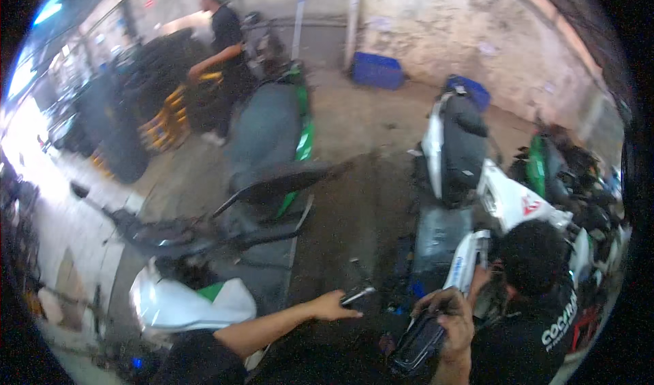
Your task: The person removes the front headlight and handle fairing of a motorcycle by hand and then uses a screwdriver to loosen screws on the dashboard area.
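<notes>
- Green-and-white scooter (264, 136) is standing at left, apparently leaving working room beside it.
- Right hand (458, 320) is gripping a dark boxy part (413, 349) low in front, likely steadying it.
- Left hand (331, 306) is grasping a slim metal tool (360, 294), shaft projecting rightward, probably keeping its end free.

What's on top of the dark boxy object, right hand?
The right hand overlaps the upper end and right edge of the dark boxy object. Whatever lies beneath the hand is covered, and the object's underside is hidden.

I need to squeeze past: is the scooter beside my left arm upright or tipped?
Upright: the scooter stands with seat and handlebar uppermost.
</notes>
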Tool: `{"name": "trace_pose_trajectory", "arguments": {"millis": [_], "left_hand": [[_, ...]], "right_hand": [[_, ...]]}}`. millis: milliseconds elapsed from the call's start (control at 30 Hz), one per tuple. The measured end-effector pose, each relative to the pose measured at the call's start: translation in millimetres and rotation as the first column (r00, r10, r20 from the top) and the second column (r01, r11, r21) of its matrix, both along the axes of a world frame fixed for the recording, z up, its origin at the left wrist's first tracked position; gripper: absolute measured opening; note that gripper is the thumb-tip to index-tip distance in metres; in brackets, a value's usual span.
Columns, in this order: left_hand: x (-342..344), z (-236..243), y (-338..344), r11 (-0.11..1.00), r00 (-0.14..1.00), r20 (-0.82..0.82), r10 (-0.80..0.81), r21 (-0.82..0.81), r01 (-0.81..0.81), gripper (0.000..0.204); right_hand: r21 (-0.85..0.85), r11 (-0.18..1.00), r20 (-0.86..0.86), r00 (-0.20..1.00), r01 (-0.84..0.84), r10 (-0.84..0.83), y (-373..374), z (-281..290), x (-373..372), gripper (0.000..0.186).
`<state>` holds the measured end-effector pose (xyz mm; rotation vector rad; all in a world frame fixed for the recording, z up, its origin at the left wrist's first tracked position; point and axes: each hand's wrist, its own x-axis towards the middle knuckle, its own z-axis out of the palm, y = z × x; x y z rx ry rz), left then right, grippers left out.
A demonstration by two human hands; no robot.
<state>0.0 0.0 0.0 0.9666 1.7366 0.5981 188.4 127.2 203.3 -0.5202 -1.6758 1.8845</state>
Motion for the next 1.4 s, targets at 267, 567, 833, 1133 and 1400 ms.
{"name": "trace_pose_trajectory", "arguments": {"millis": [267, 567, 833, 1133, 1400], "left_hand": [[18, -41, -13, 0.998, 0.999, 0.022, -0.026, 0.052, 0.025, 0.051], [23, -44, 0, 0.967, 0.979, -0.103, -0.174, 0.170, 0.190, 0.055], [-16, 8, -7, 0.976, 0.990, -0.051, -0.128, 0.171, 0.135, 0.054], [-45, 39, -4, 0.974, 0.980, -0.199, -0.032, 0.212, 0.075, 0.052], [-43, 39, 19, 0.976, 0.990, -0.135, -0.042, 0.207, 0.070, 0.051]], "right_hand": [[-0.124, 0.824, 0.291, 0.774, -0.553, 0.563, -31, 4, -29, 0.033], [0.907, 0.241, -0.040, 0.500, -0.345, 0.865, -92, 53, -45, 0.036], [0.644, 0.032, 0.217, 0.222, -0.764, 0.951, -99, 57, -51, 0.039], [0.558, -0.006, 0.292, 0.190, -0.830, 0.937, -78, 62, -25, 0.048], [0.806, -0.106, 0.471, 0.522, -0.583, 0.711, -83, 54, -22, 0.034]]}}
